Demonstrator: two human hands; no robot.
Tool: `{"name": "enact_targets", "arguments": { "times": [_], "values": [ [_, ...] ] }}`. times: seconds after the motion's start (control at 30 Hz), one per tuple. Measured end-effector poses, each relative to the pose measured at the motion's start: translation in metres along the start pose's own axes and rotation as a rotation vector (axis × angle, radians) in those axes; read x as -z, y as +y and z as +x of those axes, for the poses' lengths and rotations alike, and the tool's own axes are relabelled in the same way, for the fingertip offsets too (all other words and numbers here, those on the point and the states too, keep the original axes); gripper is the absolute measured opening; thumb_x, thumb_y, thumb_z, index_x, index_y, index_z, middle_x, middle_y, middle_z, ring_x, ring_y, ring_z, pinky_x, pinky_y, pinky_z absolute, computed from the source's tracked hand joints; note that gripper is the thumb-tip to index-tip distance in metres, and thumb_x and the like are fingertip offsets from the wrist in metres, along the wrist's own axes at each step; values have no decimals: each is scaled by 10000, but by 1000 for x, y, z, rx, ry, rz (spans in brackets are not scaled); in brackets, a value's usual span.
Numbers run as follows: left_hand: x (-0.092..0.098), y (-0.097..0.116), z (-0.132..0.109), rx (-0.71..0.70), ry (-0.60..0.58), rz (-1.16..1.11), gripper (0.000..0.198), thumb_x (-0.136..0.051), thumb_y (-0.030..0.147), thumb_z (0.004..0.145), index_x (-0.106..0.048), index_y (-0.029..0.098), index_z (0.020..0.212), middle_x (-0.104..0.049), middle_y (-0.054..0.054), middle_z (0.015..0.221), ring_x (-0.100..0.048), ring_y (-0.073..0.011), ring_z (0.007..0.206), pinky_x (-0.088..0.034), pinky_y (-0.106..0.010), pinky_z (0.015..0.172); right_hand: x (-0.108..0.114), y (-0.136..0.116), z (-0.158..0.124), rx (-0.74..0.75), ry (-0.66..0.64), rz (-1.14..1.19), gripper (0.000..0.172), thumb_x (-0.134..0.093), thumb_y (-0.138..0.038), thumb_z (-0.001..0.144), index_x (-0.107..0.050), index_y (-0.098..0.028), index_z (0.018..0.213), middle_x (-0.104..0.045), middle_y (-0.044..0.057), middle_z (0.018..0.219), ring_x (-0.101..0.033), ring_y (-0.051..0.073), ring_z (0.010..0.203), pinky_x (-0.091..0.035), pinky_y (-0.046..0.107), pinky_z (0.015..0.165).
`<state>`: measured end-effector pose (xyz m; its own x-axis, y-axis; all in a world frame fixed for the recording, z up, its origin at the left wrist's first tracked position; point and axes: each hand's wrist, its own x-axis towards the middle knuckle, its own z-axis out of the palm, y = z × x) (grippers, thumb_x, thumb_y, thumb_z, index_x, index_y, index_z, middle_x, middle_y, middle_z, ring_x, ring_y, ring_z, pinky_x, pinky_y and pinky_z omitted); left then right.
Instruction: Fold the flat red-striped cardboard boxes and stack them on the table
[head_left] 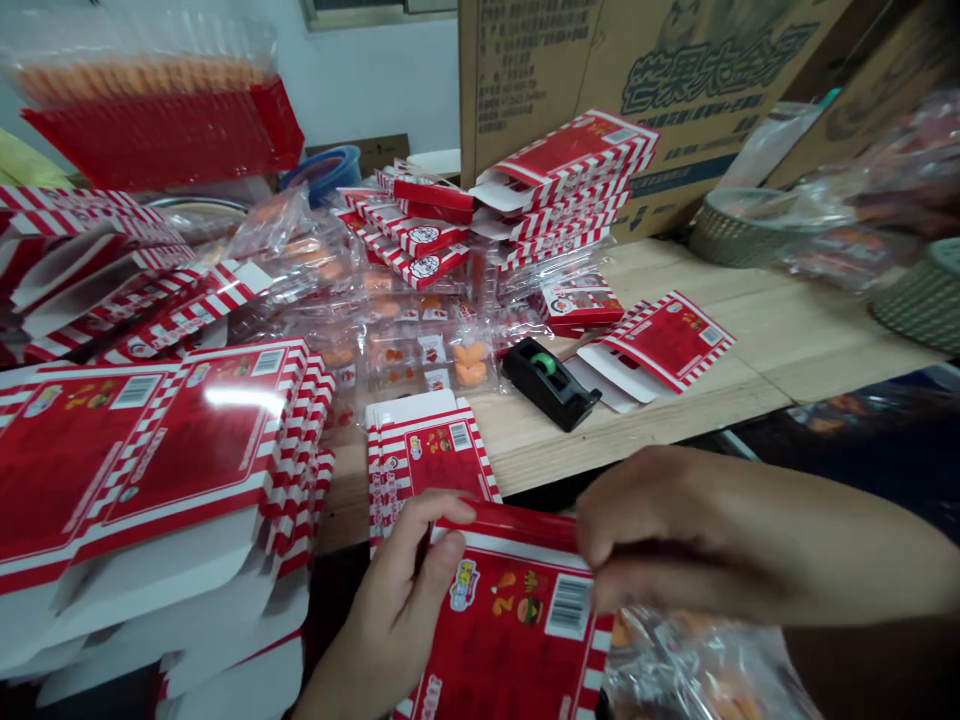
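A flat red-and-white striped cardboard snack box [510, 620] with a barcode and a burger print is in front of me. My left hand [397, 600] grips its left side, with the thumb on the printed face. My right hand [645, 530] pinches its top edge, with the fingertips on the red flap. Below my right hand lies a clear plastic bag of orange snacks [690, 670], partly cut off by the frame. The box's lower part runs out of the picture.
A wooden table [600, 425] holds a black tape dispenser [550, 383], loose snack packets and stacks of flat red boxes [172, 450]. Large cardboard cartons [645, 70] stand behind. Woven baskets [750, 228] and bagged snacks sit at the right.
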<state>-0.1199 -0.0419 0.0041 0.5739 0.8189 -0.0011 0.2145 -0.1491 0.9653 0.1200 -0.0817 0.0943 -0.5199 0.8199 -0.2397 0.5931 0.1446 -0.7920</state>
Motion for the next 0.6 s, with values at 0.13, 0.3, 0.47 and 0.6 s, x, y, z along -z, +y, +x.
{"name": "enact_targets", "arguments": {
  "times": [0.13,0.3,0.47,0.6],
  "values": [
    [-6,9,0,-75,19,-38,138,-474,285,920,-595,312,981,-619,41,937,-563,-120,885,-415,-190,844,1,-26,20,-74,-63,-346,150,-619,-229,819,-582,-184,681,-546,-52,567,-407,61,456,-259,185,442],
    [-4,14,-3,-175,-16,-100,111,-499,284,913,-601,305,950,-621,43,884,-565,-106,800,-431,-171,754,5,-18,31,-175,-51,-357,217,-657,-376,778,-596,-190,684,-500,-63,534,-362,64,429,-200,196,413],
    [-8,22,-11,-134,46,-219,102,-501,332,913,-587,308,865,-616,70,836,-560,-82,772,-419,-139,735,5,-1,45,-235,-306,199,514,-724,-599,573,-559,-172,806,-498,-83,592,-391,61,467,-288,170,410],
    [-12,20,-15,-54,69,-246,154,-516,388,894,-598,277,825,-645,43,878,-579,-117,832,-434,-182,770,-23,29,52,-155,-485,787,566,-629,-689,608,-546,-158,785,-456,-81,595,-387,42,467,-321,162,446]
  ]
}}
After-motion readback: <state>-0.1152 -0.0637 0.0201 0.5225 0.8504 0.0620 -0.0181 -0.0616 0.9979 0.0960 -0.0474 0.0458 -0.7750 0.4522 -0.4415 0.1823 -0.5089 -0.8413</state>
